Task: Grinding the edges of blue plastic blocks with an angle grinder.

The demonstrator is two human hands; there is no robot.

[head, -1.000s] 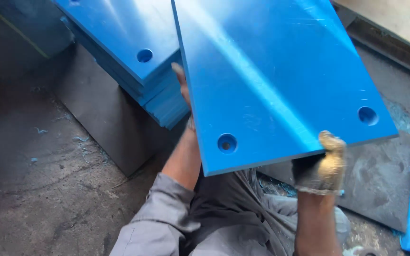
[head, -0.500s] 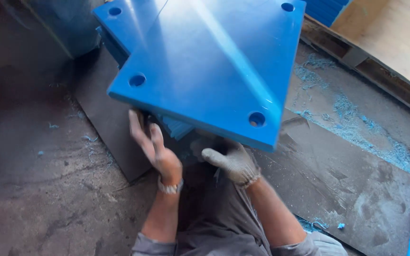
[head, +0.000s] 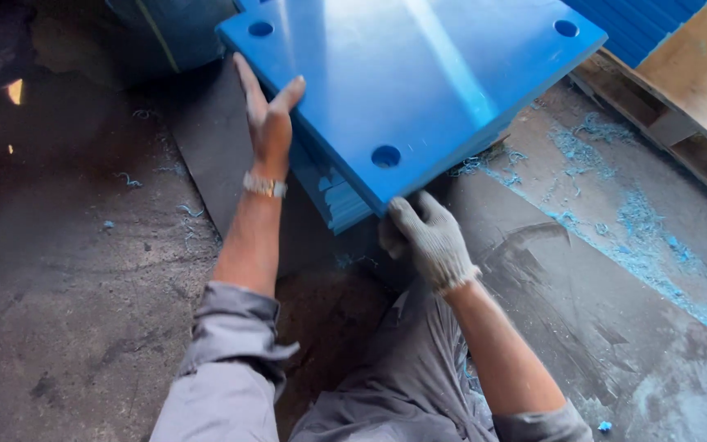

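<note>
The left hand (head: pixel 267 123) was bare, with a metal watch (head: pixel 265 186) at the wrist. It lay open and flat against the left edge of the top blue plate (head: pixel 419 74), fingers spread and pointing up and away, thumb out to the right and resting on the plate's upper face. It closed on nothing; it only pressed against the side.

The right hand (head: pixel 427 237) wore a grey knitted glove. It sat at the plate's near corner, just below a round hole (head: pixel 385 155), its fingers curled under the edge. How tightly it gripped could not be told, as the fingertips were hidden beneath the plate.

The plate was a thick square slab with a hole near each visible corner. It lay tilted on a stack (head: pixel 337 196) of like blue plates, its near corner jutting past the ones below. The stack stood on a dark sheet (head: pixel 533 270) spread over the floor (head: pixel 67 278).

Blue shavings (head: pixel 632 221) lay scattered on the sheet to the right. Beyond them, at the upper right, was a wooden pallet (head: pixel 689 98) with more blue material (head: pixel 640 20) behind it. The person's grey sleeves and trousers (head: pixel 403 393) filled the lower middle of the view.
</note>
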